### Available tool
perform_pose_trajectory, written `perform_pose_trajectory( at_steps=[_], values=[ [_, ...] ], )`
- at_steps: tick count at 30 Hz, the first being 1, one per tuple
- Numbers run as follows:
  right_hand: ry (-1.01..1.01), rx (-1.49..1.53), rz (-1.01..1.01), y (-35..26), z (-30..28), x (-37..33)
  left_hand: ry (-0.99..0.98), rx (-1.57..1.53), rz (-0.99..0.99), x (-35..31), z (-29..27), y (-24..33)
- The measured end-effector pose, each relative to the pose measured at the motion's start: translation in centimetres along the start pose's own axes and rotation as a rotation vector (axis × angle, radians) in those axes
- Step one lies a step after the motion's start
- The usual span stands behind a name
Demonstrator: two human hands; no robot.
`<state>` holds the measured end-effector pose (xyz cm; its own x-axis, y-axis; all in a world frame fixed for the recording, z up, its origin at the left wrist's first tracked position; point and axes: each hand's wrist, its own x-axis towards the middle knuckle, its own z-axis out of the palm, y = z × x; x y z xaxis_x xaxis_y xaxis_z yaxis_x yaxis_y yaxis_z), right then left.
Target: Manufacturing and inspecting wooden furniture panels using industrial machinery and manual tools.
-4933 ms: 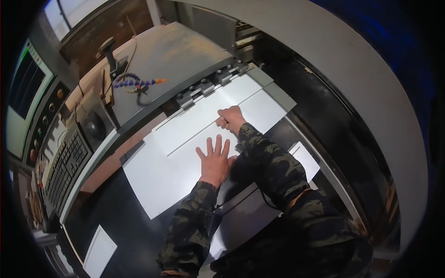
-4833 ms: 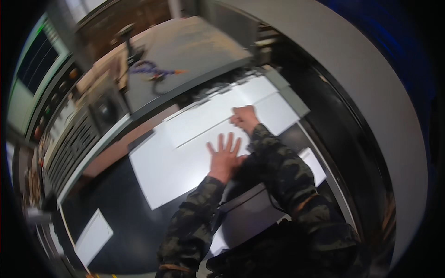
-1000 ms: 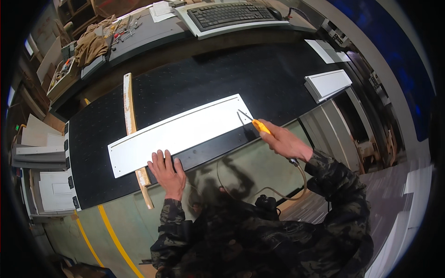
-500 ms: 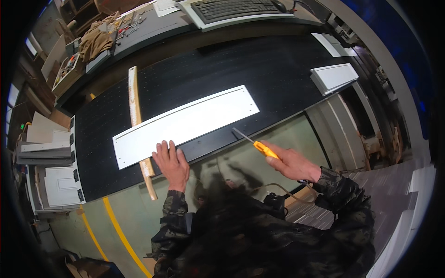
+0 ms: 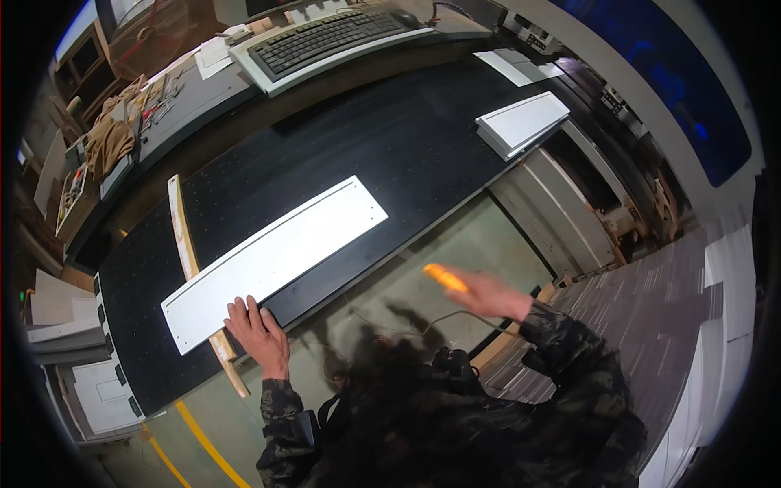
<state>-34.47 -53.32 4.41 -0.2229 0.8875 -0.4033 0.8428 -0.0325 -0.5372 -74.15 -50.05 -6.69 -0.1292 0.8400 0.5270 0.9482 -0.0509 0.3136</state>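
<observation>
A long white panel (image 5: 272,264) with a groove along its far edge and small holes near its ends lies at a slant on the black worktable (image 5: 390,130). Its left part rests across a worn wooden strip (image 5: 181,232), which sticks out past the table's near edge. My left hand (image 5: 257,332) lies open at the panel's near edge, fingers stretched onto the white face. Away from the panel, over the floor to the right, my right hand (image 5: 484,293) is closed around a yellow-handled tool (image 5: 446,276). Motion blurs the tool, and its slim metal end does not show now.
More white panels (image 5: 529,122) are stacked at the table's far right end. Behind the table, a shelf carries a keyboard (image 5: 325,45), loose hand tools (image 5: 159,110) and a brown cloth (image 5: 110,146). A cable (image 5: 415,332) hangs below the near edge.
The whole view has shifted, so table and panel appear farther left and lower. My right hand has drawn the yellow-handled tool back from the panel's near edge; my left hand stays on the panel.
</observation>
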Motion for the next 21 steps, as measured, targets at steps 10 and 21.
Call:
perform_pose_trajectory(
  at_steps=[10,21],
  values=[
    [0.657,0.478,0.308,8.3,-5.2,-3.3,0.038,0.030,0.029,-0.2,-0.2,-0.3],
    [-0.352,0.060,-0.746,-10.7,0.9,8.5,-0.015,-0.023,-0.058,0.8,-0.6,1.0]
  ],
)
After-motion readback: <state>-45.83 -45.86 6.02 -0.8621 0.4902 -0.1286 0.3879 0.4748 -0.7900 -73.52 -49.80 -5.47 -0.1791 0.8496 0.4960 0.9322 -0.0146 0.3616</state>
